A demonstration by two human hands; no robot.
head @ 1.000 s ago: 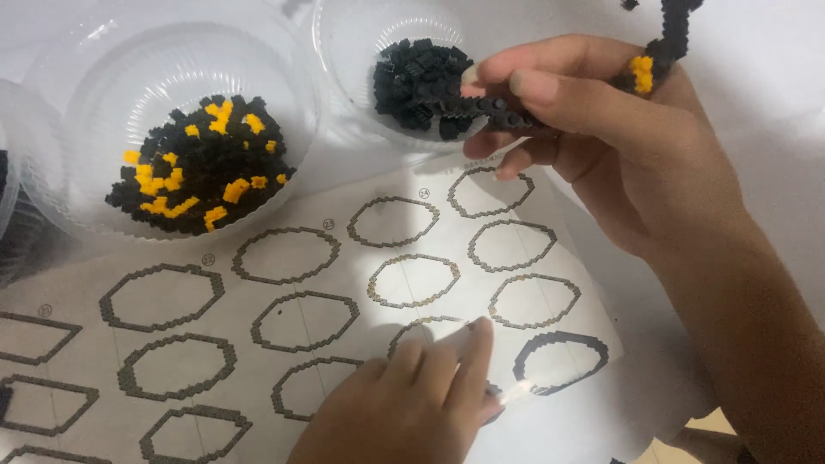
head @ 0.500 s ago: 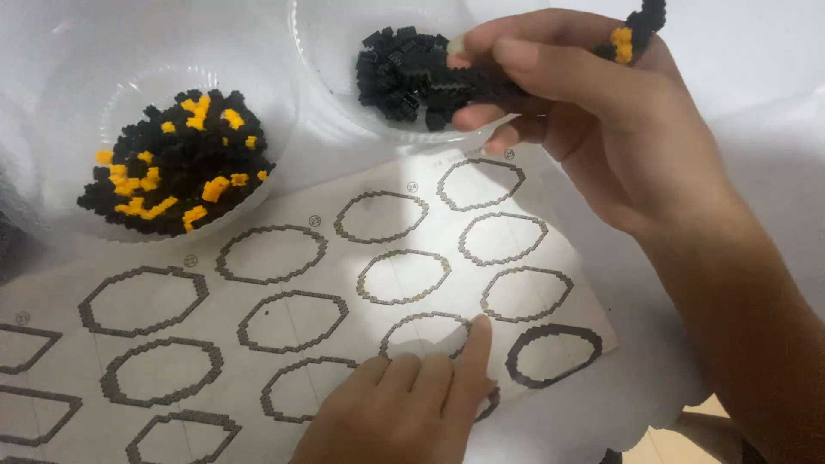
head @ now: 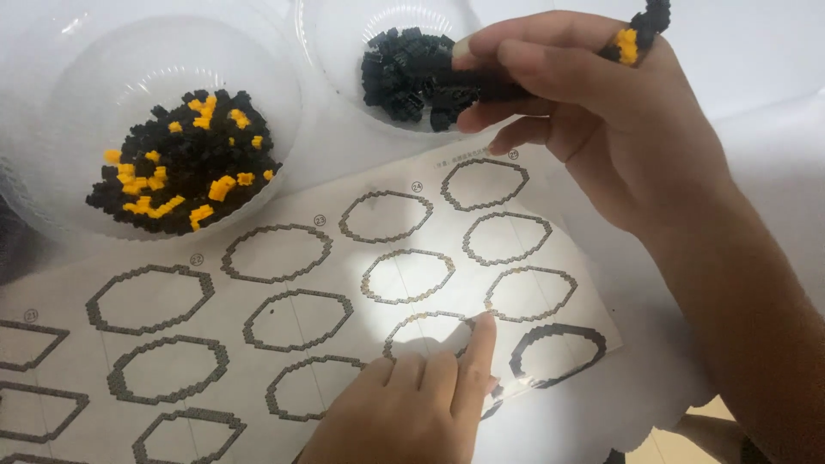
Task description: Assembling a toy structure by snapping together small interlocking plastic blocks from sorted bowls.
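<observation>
My right hand [head: 593, 112] grips a long black brick-built piece with orange bits [head: 632, 39], its tip over a clear bowl of small black bricks [head: 404, 73]. My left hand [head: 412, 404] rests on a printed instruction sheet [head: 284, 301] covered with outlined ring shapes, index finger pointing at one ring near the sheet's lower right. A second clear bowl [head: 185, 172] at upper left holds black and orange small bricks.
The sheet and bowls lie on a white cloth-covered surface [head: 756, 69]. The cloth's scalloped edge [head: 662, 421] shows at the lower right, with a tan floor below it. Another dark-filled container edge [head: 13, 241] sits at far left.
My right hand with the brick piece has shifted slightly up and left toward the black-brick bowl. My left index finger has stretched out along the sheet to point at a ring.
</observation>
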